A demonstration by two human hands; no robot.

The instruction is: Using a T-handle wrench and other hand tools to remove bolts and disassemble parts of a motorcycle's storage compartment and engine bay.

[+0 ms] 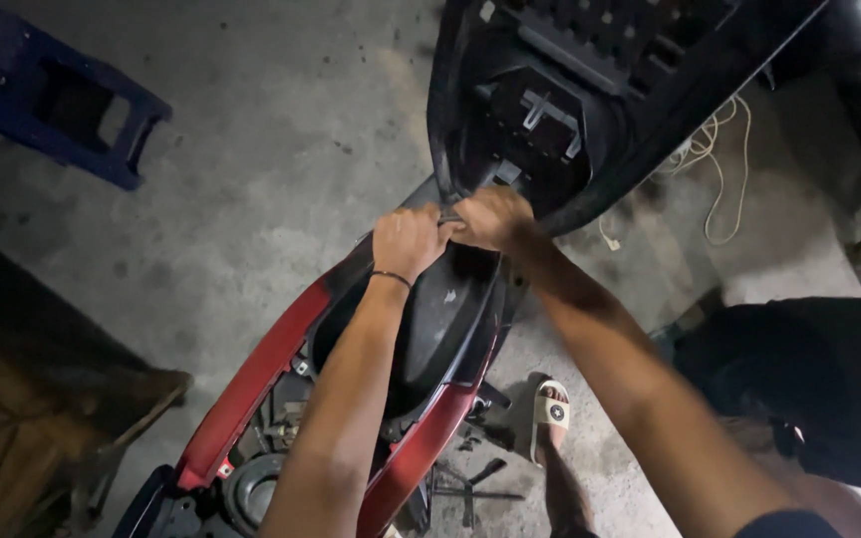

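Observation:
A red and black scooter body (251,384) lies below me with its black seat (560,95) tipped up, underside facing me. My left hand (406,241) and my right hand (493,216) are side by side at the seat's hinge end, both with fingers curled around a small dark part (448,214) there. The part is mostly hidden by my fingers. A black storage tub (440,319) sits under my forearms. A thin black band circles my left wrist.
A blue plastic stool (62,100) lies at the upper left on the concrete floor. A white cord (724,169) trails at the upper right. A foot in a light sandal (552,413) stands by the scooter, with small tools (470,478) nearby. Wooden furniture (42,418) fills the lower left.

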